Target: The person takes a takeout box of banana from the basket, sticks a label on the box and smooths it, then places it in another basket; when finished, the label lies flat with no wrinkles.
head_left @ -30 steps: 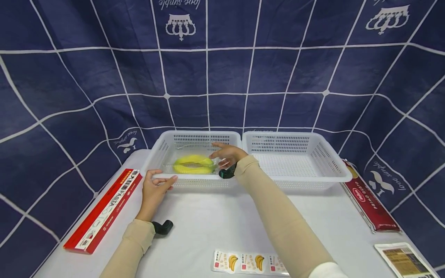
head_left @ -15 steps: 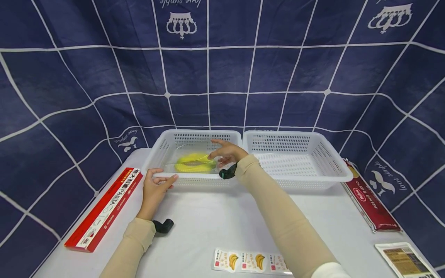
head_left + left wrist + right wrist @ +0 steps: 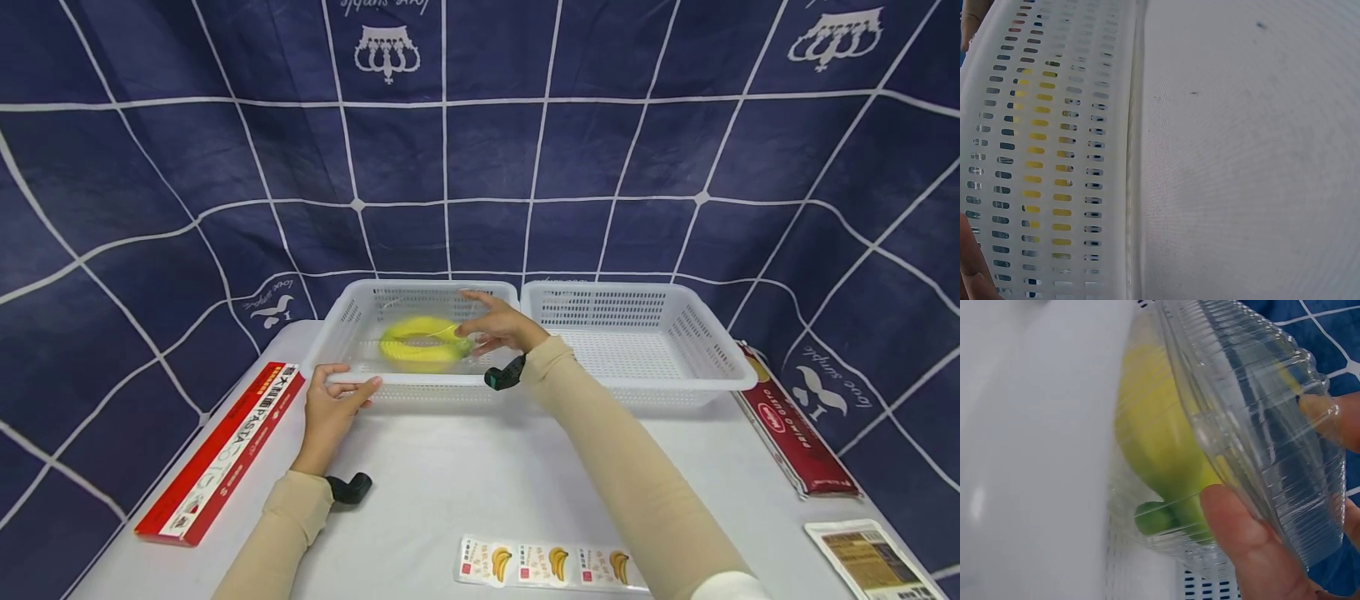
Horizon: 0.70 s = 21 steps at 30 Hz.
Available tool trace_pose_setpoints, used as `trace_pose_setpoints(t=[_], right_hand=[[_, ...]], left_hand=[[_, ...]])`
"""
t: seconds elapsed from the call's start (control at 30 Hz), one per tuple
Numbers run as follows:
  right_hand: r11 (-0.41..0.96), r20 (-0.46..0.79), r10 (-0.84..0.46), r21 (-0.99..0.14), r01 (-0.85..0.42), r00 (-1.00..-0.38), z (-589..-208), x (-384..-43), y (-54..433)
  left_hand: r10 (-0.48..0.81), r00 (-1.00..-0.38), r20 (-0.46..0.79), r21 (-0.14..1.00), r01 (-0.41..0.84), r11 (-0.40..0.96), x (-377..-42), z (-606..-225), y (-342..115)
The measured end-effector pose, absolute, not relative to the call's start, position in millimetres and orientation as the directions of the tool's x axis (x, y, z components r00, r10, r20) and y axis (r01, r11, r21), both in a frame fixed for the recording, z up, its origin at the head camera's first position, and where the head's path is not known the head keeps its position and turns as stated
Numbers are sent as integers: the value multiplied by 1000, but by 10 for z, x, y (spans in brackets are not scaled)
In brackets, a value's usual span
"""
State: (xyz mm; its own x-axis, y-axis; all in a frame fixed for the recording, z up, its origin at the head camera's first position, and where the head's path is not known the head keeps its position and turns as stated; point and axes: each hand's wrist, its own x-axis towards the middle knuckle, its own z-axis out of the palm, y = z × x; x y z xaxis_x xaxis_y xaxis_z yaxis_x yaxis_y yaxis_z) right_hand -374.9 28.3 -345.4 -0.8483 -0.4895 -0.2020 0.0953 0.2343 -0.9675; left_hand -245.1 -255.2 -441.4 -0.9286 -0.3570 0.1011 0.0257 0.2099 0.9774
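Inside the left white basket (image 3: 435, 381) is a clear plastic clamshell box (image 3: 1254, 419) with yellow bananas (image 3: 1163, 425) in it, their green stem end near my hand. My right hand (image 3: 501, 323) holds this box by its right end. In the right wrist view the thumb presses one face and the fingers lie on the other. My left hand (image 3: 335, 417) grips the front rim of the same basket near its left corner. The left wrist view shows the slotted basket wall, with yellow behind the slots and some fingers at the left edge.
A second white basket (image 3: 645, 386) stands directly to the right. A red pasta box (image 3: 225, 454) lies at the left, a red pasta packet (image 3: 806, 442) at the right. Strips with banana pictures (image 3: 551, 565) and a brown-windowed pouch (image 3: 873, 560) lie in front. A dark blue curtain (image 3: 495, 167) hangs behind.
The box of bananas has shifted slightly up and tilted inside the basket. My right hand has moved a little up and right with it. My left hand stays on the rim.
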Motion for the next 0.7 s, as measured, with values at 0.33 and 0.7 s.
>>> trace_pose_setpoints(t=[0.33,0.7], right_hand=[[248,-147,-482,-968,26,-864,-3393,-3705,478],[185,-91,-472,-983,2,-877,-3241,-3548,712]], left_hand=[[-356,-926,128,977,56,205,-2461,-4419,-2551],[-356,-926,125,979,58,194,-2453,-4407,-2550]])
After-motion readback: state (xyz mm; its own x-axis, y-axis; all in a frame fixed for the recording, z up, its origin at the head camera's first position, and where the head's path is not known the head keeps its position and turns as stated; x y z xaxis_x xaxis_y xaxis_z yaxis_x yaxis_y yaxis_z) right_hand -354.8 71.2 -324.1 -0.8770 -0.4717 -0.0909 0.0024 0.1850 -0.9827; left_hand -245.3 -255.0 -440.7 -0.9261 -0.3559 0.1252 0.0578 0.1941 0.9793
